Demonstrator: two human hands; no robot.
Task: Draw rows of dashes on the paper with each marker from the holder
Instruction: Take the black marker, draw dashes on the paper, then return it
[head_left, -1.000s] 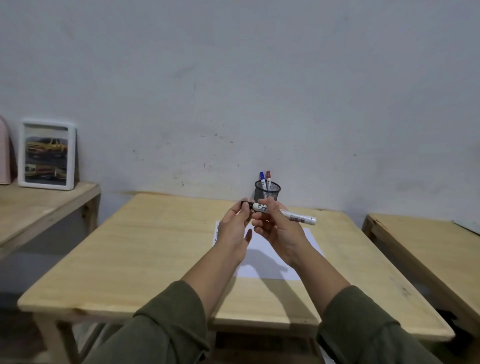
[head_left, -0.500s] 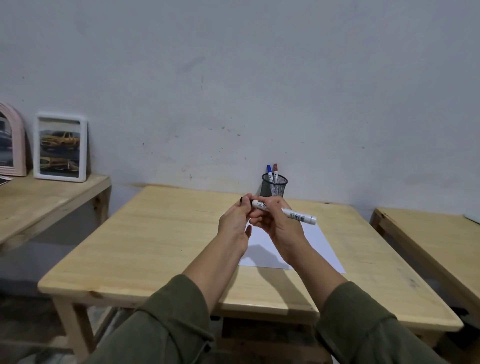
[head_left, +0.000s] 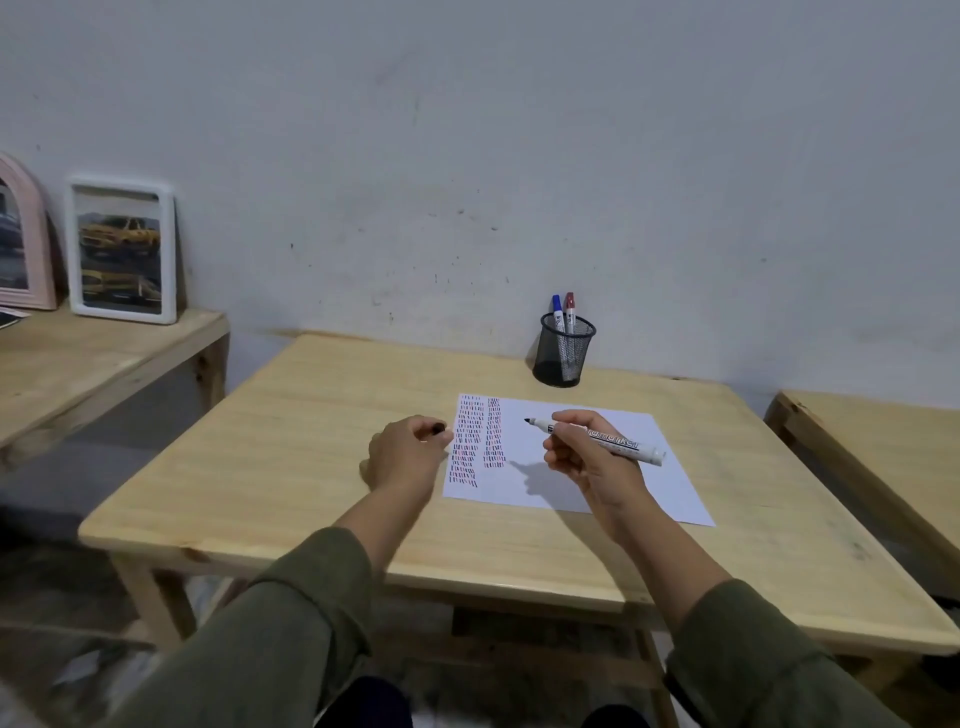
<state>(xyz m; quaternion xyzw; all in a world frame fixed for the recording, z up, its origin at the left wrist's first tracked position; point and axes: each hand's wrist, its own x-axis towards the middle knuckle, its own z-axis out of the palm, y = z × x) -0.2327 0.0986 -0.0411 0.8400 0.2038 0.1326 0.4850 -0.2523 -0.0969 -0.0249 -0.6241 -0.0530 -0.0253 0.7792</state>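
A white sheet of paper (head_left: 582, 467) lies on the wooden table (head_left: 291, 467), with two columns of red and blue dashes along its left side. My right hand (head_left: 587, 457) holds an uncapped black marker (head_left: 618, 442) above the sheet, tip pointing left. My left hand (head_left: 408, 457) hovers just left of the paper, closed around the black cap (head_left: 439, 428). A black mesh holder (head_left: 563, 356) stands behind the paper with a blue marker (head_left: 557, 312) and a red marker (head_left: 570, 310) in it.
A second wooden table (head_left: 78, 364) at the left carries a white picture frame (head_left: 122, 249) and a pink arched frame (head_left: 23, 239). Another table (head_left: 883, 457) stands at the right. A grey wall runs behind everything.
My hands have pulled apart: the cap has come off in my left hand and the marker stays in my right. The view has tilted down, so the dashes on the paper show.
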